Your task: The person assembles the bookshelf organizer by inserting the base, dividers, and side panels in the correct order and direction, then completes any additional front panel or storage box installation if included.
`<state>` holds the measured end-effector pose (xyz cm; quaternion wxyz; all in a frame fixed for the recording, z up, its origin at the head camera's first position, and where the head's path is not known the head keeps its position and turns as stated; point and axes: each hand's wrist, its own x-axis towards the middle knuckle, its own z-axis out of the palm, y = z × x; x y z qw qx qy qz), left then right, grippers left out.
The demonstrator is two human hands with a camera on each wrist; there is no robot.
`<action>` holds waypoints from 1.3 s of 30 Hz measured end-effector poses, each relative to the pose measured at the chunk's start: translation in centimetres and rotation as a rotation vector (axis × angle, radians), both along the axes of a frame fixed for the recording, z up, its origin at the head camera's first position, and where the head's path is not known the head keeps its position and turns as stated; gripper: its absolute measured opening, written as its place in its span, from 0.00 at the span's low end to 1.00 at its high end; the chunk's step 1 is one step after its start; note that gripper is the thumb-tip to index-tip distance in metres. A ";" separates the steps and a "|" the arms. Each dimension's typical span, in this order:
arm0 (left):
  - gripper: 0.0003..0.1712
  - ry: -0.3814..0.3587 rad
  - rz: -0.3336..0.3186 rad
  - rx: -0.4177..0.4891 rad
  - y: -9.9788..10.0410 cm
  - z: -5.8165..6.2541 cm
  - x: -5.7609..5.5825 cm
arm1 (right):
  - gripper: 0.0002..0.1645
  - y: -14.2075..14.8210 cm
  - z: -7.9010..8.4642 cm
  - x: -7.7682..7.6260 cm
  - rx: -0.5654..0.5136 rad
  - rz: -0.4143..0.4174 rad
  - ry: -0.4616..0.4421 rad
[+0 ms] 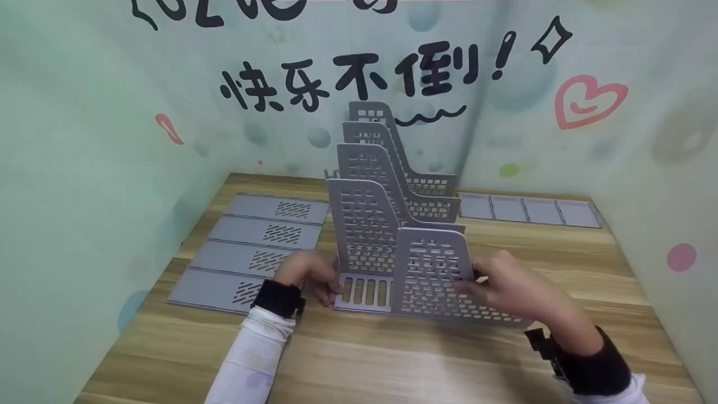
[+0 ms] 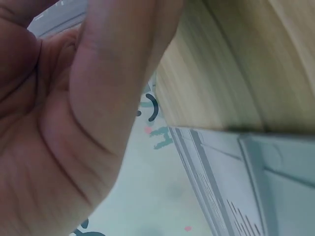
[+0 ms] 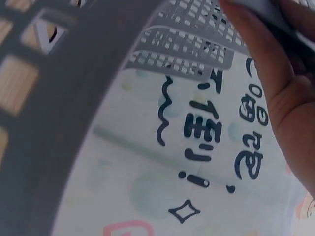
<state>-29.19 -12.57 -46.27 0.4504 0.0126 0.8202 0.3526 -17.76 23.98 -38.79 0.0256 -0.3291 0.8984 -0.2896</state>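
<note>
A grey perforated file rack [image 1: 364, 224] stands mid-table, its tall slotted dividers rising one behind another from a base with long slots [image 1: 387, 292]. At the front, a grey perforated divider panel [image 1: 432, 264] stands with its low end pointing right. My right hand [image 1: 499, 280] pinches this panel by its right edge, thumb on the near face; in the right wrist view the panel [image 3: 64, 98] looms close and blurred. My left hand [image 1: 311, 272] grips the front left corner of the base. In the left wrist view its palm hides what the fingertips hold.
On the left of the wooden table [image 1: 359, 359] lie several flat grey panels [image 1: 219, 255] with slanted slots. A strip of plain grey panels [image 1: 530, 210] lies at the back right. Printed cloth [image 1: 516, 129] surrounds the table at the back and sides.
</note>
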 end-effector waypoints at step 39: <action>0.13 0.012 0.019 0.155 -0.8 -0.9 0.2 | 0.05 -2.8 -8.0 -0.7 0.361 -0.024 0.287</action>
